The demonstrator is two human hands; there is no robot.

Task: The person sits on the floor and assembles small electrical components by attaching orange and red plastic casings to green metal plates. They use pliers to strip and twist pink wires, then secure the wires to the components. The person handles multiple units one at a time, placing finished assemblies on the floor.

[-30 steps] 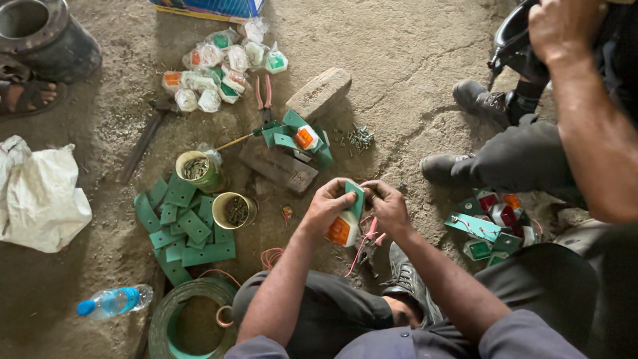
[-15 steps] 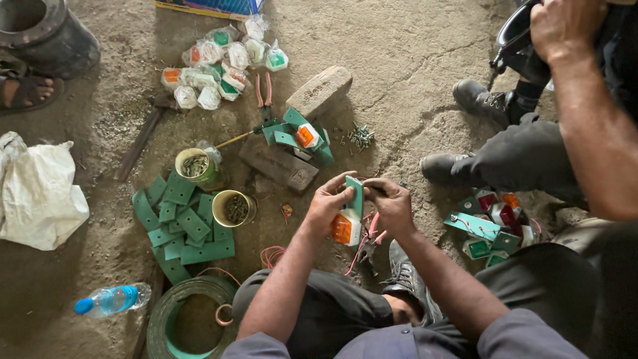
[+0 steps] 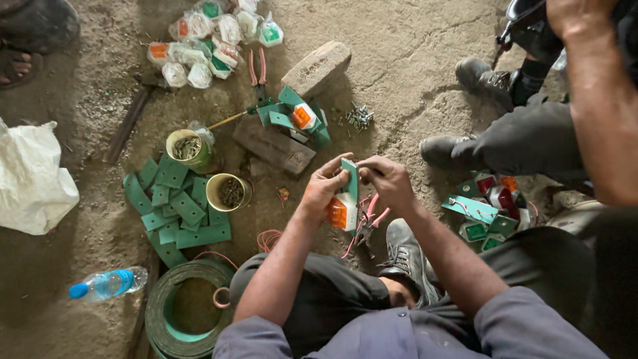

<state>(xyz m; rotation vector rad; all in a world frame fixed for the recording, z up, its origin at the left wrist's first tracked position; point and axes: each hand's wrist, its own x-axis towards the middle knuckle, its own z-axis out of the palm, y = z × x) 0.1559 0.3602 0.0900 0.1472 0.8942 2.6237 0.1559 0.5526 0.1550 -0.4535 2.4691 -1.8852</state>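
Left hand: the left hand (image 3: 321, 191) is curled, not spread. Its fingers wrap the left side of a green strip with an orange and white lamp (image 3: 344, 199), and the thumb presses near the top of the strip.
Right hand: the right hand (image 3: 389, 181) is curled too. Its fingertips pinch the top right edge of the same strip. Thin pink wires (image 3: 369, 214) hang down just under this hand.
Where the thing is: the strip is up in the air between both hands, above the person's lap and the black shoe (image 3: 407, 256).
Which way it points: the strip stands almost upright in the picture. Its long side runs from top to bottom, leaning a little. The orange and white lamp is at the low end and the bare green end is at the top.
On the floor: a pile of flat green strips (image 3: 176, 206) lies to the left. Two small tins (image 3: 229, 191) of little metal bits stand beside the pile. A brick (image 3: 316, 66) and pink-handled pliers (image 3: 257, 70) lie further up. A big green roll (image 3: 174, 312) and a water bottle (image 3: 106, 284) are low on the left.
Other person: someone else's arm (image 3: 595, 86) and shoes are on the right, well apart from the two hands.
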